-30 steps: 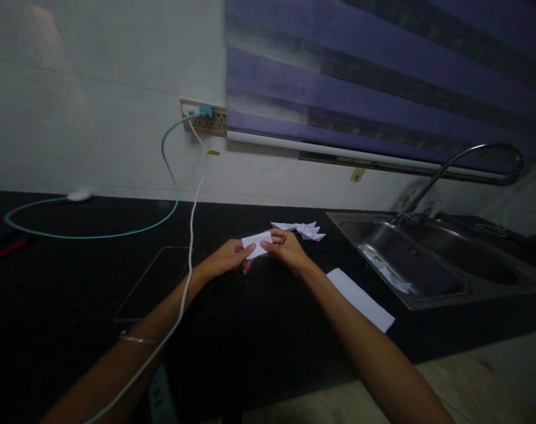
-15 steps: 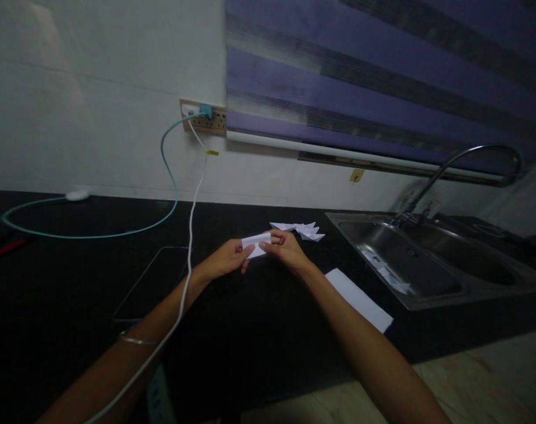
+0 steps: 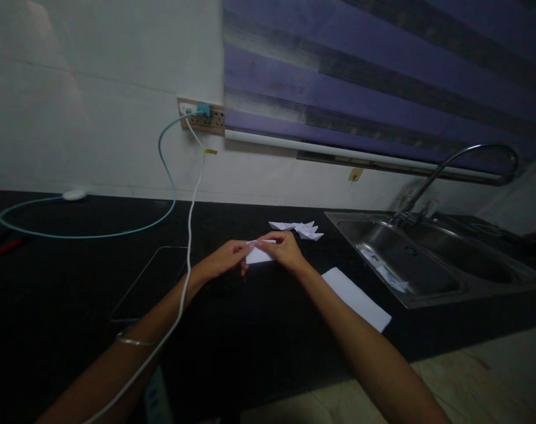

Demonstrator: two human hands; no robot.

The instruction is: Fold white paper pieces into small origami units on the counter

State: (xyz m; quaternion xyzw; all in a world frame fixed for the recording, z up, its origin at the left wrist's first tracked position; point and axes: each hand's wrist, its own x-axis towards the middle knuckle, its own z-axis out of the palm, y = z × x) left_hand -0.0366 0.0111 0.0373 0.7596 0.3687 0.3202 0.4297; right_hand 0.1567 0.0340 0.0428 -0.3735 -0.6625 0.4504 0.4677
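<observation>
Between my two hands is a small folded piece of white paper (image 3: 260,254), held just above the dark counter. My left hand (image 3: 227,258) pinches its left edge, thumb on top. From the right, my right hand (image 3: 286,252) grips the upper part, its thumb tip close to the left thumb. Just beyond my hands lie several folded paper boats (image 3: 307,229), pointed and white. A flat stack of white paper (image 3: 357,299) rests on the counter beside my right forearm.
A steel sink (image 3: 400,250) with a curved faucet stands at the right. A white cable (image 3: 189,235) hangs from the wall socket (image 3: 210,119) across my left forearm. A dark flat tablet-like device (image 3: 148,282) lies left; a teal cable (image 3: 86,237) loops behind it.
The paper has turned in my hands and shows a larger face below the thumbs. My right thumb has moved left, nearer the left thumb. The view has shifted slightly.
</observation>
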